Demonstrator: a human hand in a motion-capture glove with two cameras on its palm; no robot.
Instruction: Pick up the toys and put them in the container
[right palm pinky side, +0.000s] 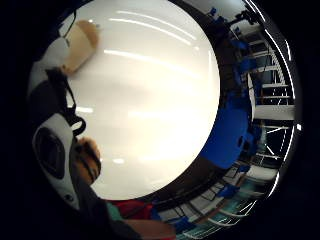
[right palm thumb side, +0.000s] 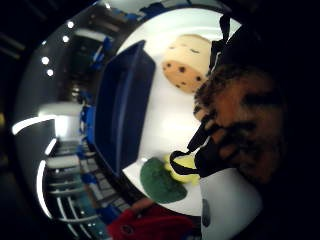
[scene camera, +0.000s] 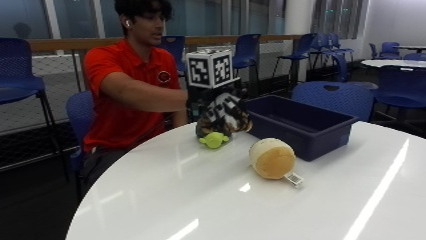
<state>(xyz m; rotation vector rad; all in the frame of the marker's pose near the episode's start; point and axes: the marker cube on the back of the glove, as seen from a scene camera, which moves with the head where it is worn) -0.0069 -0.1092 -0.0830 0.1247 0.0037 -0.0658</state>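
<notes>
Gloved, my right hand (scene camera: 214, 107) grips the tiger toy (scene camera: 223, 119) above the table (scene camera: 200, 200); next, carry it over the bin (scene camera: 299, 125).

Even overhead room light, streak glare on the glossy round white table (scene camera: 266, 210) toward 4 o'clock, palm views dark and warped at edges, mildly soft.

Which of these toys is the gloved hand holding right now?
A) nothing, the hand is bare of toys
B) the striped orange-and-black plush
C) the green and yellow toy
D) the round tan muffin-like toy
B: the gloved right hand grips the striped plush above the table, while the muffin toy and green toy lie untouched.
</notes>
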